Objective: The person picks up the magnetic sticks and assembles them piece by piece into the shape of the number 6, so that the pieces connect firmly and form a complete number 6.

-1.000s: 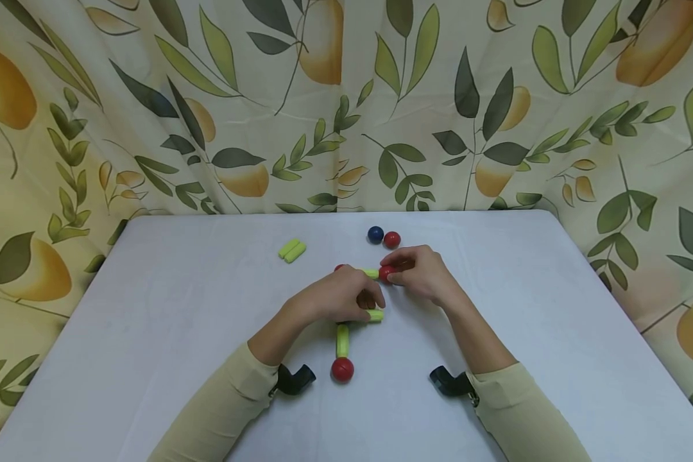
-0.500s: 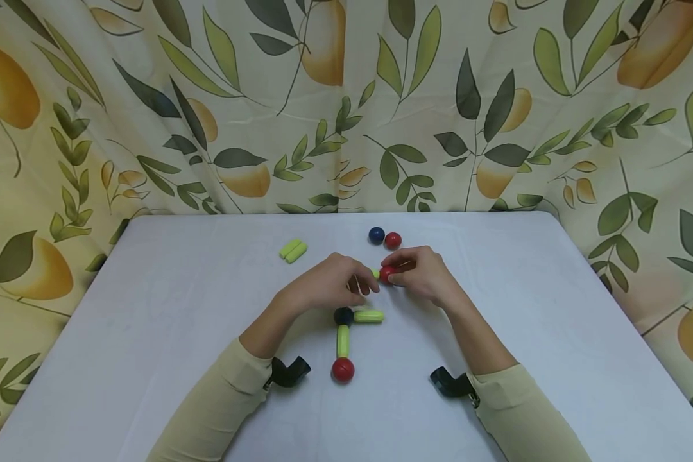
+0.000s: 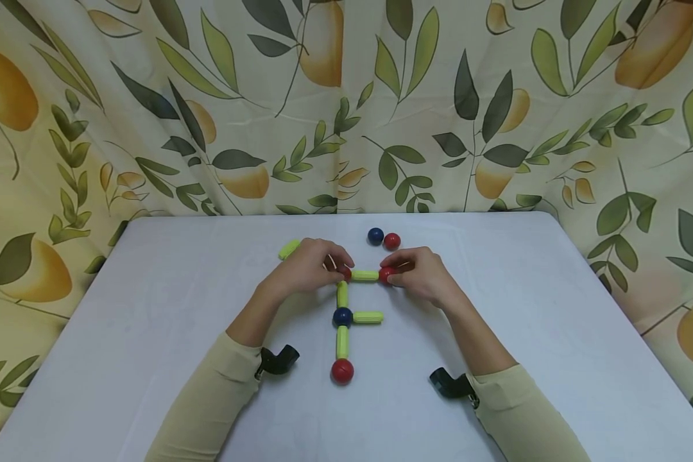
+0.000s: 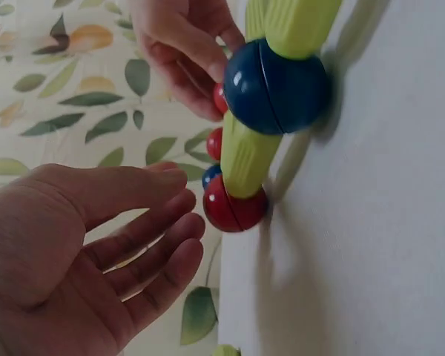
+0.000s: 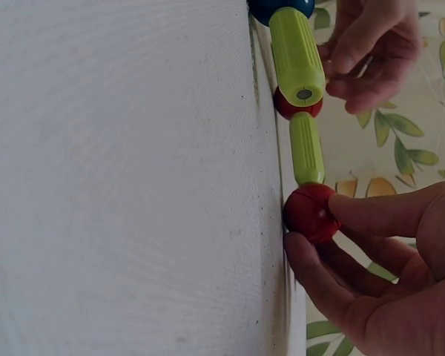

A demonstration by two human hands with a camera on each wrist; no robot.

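Note:
On the table lies a joined figure of lime-green ribbed magnetic rods and balls. Its upright runs from a bottom red ball through a dark blue ball to a corner red ball. A top rod links that corner to an end red ball, which my right hand pinches between thumb and fingers. From the blue ball a side rod points right with a bare end. My left hand is beside the corner ball, fingers relaxed and slightly apart from it in the left wrist view.
A loose dark blue ball and a loose red ball sit side by side near the table's back edge. Behind my left hand a spare green rod shows partly. A patterned curtain hangs behind the white table.
My left hand has moved left and back, away from the side rod to the corner ball, uncovering the blue ball and upright rod. My right hand has stayed on the end red ball.

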